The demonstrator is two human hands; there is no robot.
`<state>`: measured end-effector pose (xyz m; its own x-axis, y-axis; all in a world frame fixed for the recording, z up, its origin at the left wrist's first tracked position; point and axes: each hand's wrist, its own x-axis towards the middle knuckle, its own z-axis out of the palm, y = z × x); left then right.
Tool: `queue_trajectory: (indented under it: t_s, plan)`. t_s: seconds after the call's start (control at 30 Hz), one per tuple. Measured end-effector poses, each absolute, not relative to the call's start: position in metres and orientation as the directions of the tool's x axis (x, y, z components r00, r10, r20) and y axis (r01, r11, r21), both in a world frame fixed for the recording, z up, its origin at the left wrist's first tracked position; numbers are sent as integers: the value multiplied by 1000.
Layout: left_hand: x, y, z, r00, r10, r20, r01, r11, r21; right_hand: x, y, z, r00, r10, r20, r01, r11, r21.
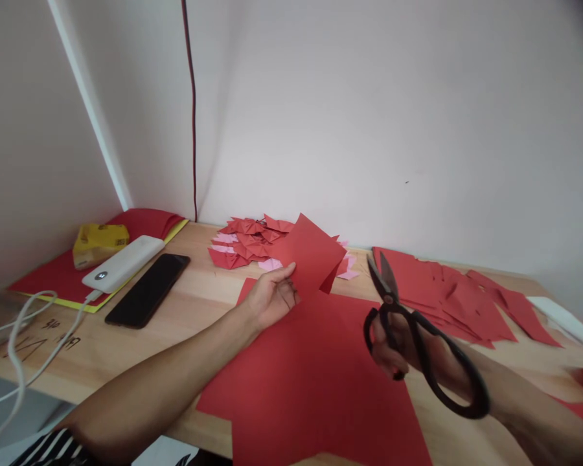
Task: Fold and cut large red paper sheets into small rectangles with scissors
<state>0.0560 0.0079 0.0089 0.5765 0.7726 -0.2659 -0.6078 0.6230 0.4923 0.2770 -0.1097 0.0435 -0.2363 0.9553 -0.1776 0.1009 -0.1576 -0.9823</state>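
Note:
Between the thumb and fingers of my left hand (274, 294) is a small piece of red paper (311, 249), raised above the table. My right hand (393, 343) grips a pair of black-handled scissors (388, 299), blades pointing up and slightly parted. The blades stand to the right of the paper, apart from it. Below both hands a large sheet of red paper (315, 382) lies on the wooden table. Folded red and pink paper pieces (247, 239) are heaped behind my left hand, partly hidden by the held paper.
Cut red paper pieces (447, 291) lie in a stack at the right, near a white object (568, 320). At left are a black phone (148, 290), a white power bank (124, 264) with a cable, a yellow packet (100, 244) and red sheets (43, 275). A wall closes the back.

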Motion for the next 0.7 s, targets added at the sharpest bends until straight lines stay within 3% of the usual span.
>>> queue_trajectory:
  t_s: [0.1,0.17,0.47,0.7]
  plan:
    - [55,9,11,558,784,-272,-622,612,488,257,-107,48,-519,843,-143,-19,-178,-984]
    - [54,10,11,547,788,-280,-614,606,506,252,-106,48,-573,812,-114,-46,-171,-984]
    - [57,8,5,552,812,-190,-570,534,625,257,-111,7,-500,858,-113,-113,-195,-974]
    - [58,4,2,537,826,-171,-553,497,669,250,-105,32,-526,845,-102,-113,-188,-976]
